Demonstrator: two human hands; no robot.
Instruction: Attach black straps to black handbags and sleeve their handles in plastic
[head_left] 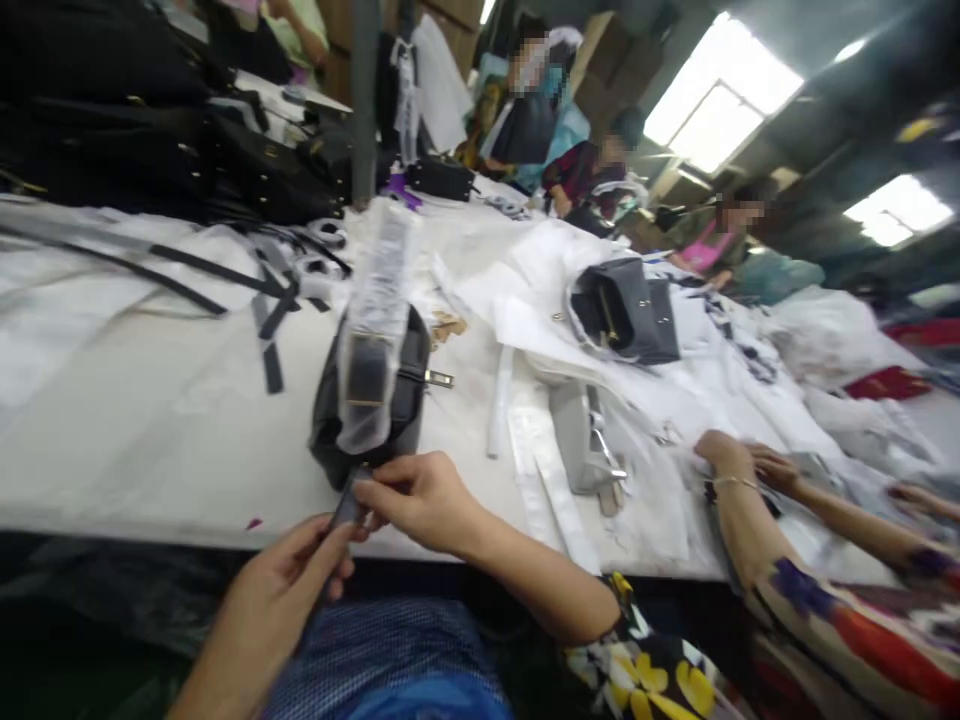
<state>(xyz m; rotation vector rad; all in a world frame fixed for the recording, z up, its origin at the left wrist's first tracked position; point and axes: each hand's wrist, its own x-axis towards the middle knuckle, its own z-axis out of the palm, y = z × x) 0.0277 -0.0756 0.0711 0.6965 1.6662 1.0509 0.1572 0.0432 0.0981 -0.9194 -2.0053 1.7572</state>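
Note:
A small black bag [401,400] lies on the white table near its front edge. A strap wrapped in clear plastic [375,330] runs over the bag's top. My left hand [289,585] and my right hand [420,500] meet just in front of the bag. Both are closed in a pinch on a narrow dark strap end [346,508] that comes from the bag's near side. My right forearm stretches away to the lower right into a flowered sleeve.
A white sheet covers the table [150,420], with loose black straps [270,310] to the left. Black bags [247,170] are piled at the back left; an open grey bag [626,310] is right of centre. A co-worker's hands [750,465] work at the right, others sit behind.

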